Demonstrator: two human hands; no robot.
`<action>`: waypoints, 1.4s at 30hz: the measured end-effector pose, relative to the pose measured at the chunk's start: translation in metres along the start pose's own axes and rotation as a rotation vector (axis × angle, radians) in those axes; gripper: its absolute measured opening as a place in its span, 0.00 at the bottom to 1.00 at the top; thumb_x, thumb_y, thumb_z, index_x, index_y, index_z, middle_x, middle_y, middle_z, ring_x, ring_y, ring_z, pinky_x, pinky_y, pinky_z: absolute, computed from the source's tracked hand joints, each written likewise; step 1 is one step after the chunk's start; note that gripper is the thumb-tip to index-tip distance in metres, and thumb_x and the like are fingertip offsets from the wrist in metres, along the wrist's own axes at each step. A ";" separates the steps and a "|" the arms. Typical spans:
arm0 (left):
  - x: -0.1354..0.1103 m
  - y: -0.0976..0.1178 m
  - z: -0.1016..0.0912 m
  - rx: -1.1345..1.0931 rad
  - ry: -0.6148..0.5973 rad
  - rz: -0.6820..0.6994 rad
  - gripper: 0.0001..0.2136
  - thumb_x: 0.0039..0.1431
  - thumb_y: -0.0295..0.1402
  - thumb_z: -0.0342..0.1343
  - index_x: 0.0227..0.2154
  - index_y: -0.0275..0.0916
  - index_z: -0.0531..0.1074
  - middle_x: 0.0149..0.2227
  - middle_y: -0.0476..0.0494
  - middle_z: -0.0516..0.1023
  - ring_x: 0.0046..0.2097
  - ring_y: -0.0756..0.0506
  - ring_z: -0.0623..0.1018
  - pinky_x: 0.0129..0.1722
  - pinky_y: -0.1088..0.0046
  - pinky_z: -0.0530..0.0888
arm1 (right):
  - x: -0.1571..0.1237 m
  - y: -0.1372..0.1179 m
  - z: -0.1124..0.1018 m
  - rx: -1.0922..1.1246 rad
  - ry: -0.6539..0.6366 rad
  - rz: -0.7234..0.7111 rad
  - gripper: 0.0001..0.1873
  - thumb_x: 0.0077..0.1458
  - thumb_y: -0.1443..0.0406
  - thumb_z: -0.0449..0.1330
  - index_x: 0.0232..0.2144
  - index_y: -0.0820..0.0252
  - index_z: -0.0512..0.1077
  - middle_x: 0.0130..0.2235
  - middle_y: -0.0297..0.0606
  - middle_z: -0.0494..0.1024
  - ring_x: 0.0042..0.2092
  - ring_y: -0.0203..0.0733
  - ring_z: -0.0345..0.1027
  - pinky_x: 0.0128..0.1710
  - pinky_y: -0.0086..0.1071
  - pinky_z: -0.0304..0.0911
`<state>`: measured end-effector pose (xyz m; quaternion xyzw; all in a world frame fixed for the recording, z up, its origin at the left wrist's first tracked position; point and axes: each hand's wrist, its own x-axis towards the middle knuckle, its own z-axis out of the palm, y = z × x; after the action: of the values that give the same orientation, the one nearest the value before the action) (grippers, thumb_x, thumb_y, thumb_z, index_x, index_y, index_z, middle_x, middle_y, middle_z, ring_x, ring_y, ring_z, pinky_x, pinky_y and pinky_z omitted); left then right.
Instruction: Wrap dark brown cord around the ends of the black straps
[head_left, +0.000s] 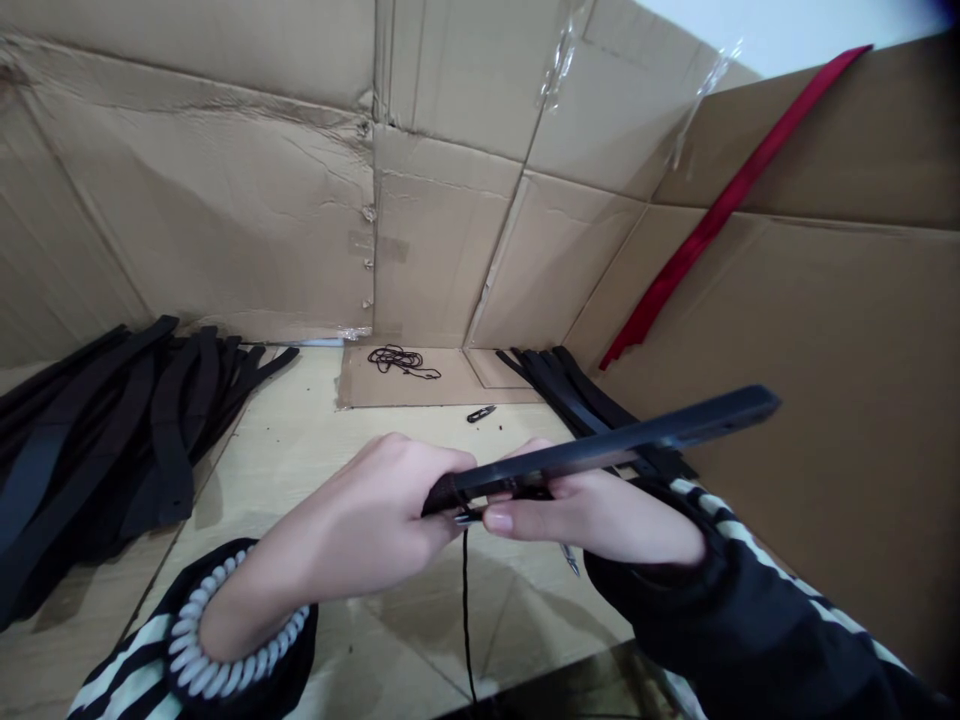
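Left hand [352, 515] and right hand [592, 520] both closed on black strap [637, 437] near its end, cord [465, 610] hanging below; keep both grips close and steady

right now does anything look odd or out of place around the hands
The red strip looks odd: it leans diagonally against the cardboard wall on the right, the only red item among the black strips. A loose tangle of dark cord also lies apart on the cardboard sheet at the back.

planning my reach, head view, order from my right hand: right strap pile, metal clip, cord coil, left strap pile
Right hand:
1. right strap pile, ahead
2. metal clip, ahead-left
3. cord coil, back left
4. left strap pile, far left
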<state>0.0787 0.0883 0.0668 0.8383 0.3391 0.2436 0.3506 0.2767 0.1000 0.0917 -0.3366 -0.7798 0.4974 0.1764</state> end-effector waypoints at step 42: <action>-0.003 0.001 -0.006 -0.181 -0.089 -0.024 0.04 0.55 0.29 0.53 0.29 0.35 0.71 0.27 0.52 0.68 0.30 0.51 0.66 0.27 0.77 0.62 | 0.002 -0.009 0.008 0.036 -0.040 -0.098 0.13 0.56 0.63 0.60 0.43 0.59 0.77 0.44 0.35 0.79 0.48 0.37 0.72 0.51 0.30 0.67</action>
<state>0.0735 0.0883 0.0710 0.8091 0.3099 0.2315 0.4424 0.2676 0.0940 0.0960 -0.2847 -0.7898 0.5086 0.1908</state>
